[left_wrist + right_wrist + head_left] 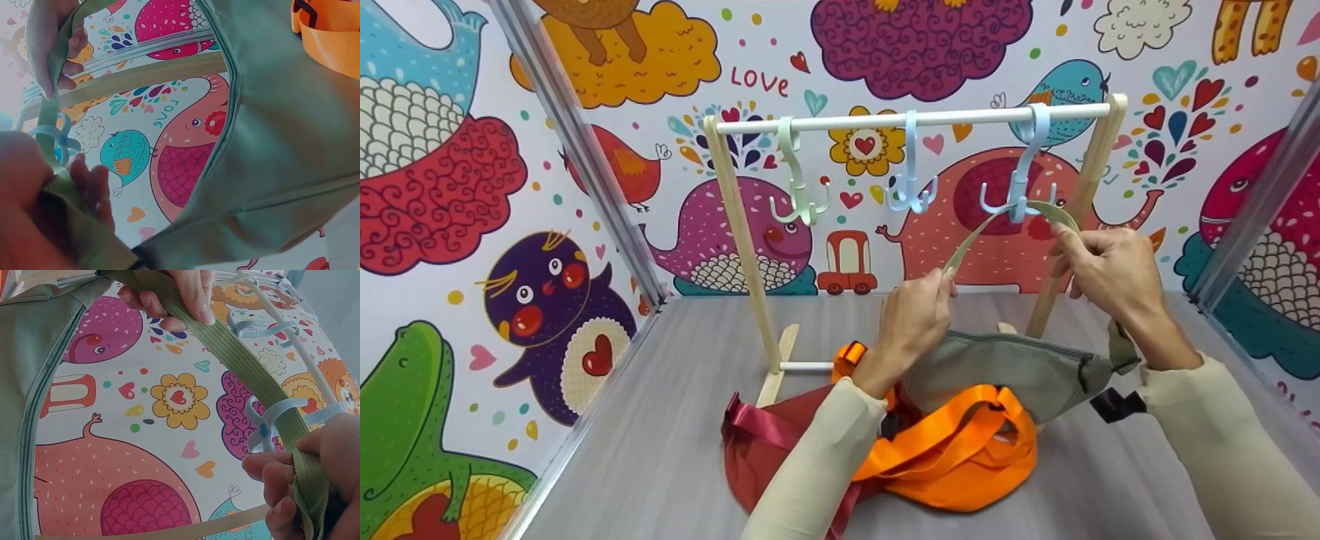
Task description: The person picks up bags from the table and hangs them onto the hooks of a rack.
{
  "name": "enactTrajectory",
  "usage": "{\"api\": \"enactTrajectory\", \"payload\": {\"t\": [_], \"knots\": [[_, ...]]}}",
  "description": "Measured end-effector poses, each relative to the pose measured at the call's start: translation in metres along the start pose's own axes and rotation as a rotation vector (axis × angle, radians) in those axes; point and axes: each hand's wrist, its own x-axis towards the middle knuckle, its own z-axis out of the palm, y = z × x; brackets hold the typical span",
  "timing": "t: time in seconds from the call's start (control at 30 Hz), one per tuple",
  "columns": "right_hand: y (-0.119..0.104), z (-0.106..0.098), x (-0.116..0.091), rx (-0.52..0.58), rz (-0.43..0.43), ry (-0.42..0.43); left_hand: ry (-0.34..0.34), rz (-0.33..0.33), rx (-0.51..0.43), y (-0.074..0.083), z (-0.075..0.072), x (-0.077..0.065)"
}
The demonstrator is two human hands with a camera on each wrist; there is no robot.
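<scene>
Right of centre in the head view, left hand [913, 319] and right hand [1114, 270] both pinch the green strap [239, 354] of the grey-green bag [997, 371], fingers closed on the webbing. Strap arcs up between them at the prongs of the rightmost blue hook [1020, 184]; can't tell if it bears on a prong. Bag sits below the hands, lower right of centre, behind the orange bag [960, 491]. Red bag [769, 442] lies bottom centre-left.
</scene>
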Motion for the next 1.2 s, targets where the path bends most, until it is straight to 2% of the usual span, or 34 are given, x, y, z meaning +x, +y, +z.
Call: {"api": "enactTrajectory", "payload": {"t": [0.37, 0.6, 0.9, 1.2], "knots": [[0.001, 0.000, 0.000, 0.013, -0.018, -0.005, 0.022, 0.008, 0.055, -0.002, 0.003, 0.000], [0.004, 0.002, -0.003, 0.010, -0.026, -0.011, 0.011, -0.001, 0.040, -0.004, 0.005, -0.002], [0.012, 0.007, -0.007, 0.016, 0.004, -0.043, -0.013, -0.005, 0.053, -0.008, 0.009, -0.005], [0.013, 0.007, -0.006, 0.030, 0.010, -0.052, -0.010, -0.002, 0.034, -0.009, 0.010, -0.004]]}}
